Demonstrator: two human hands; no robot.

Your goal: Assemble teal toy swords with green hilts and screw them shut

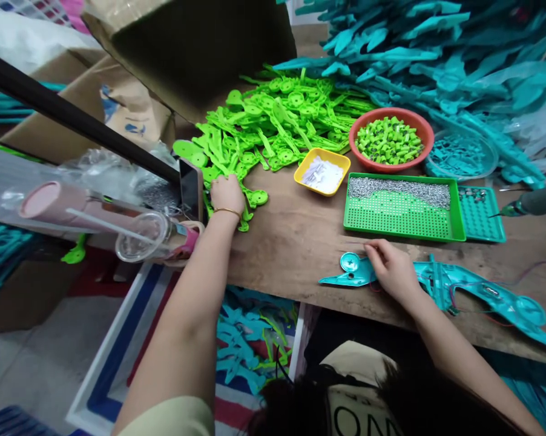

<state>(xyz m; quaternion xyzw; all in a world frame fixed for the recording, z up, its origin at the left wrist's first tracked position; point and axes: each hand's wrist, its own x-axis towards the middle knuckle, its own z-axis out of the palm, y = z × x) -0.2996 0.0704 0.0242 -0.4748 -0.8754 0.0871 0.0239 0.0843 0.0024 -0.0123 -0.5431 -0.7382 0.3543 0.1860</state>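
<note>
Green parts [279, 112] lie at the left hand [228, 197], grip unclear. The right hand [382, 261] pinches a thin wire [356, 243] over the sideways-lying teal frame [470, 278].

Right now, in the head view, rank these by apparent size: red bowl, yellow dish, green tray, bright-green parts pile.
1. Bright-green parts pile
2. Green tray
3. Red bowl
4. Yellow dish

None look alike in size here.

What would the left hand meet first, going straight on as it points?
Likely the pile of green parts; the left hand seems to touch its near edge, though depth is unclear.
</note>
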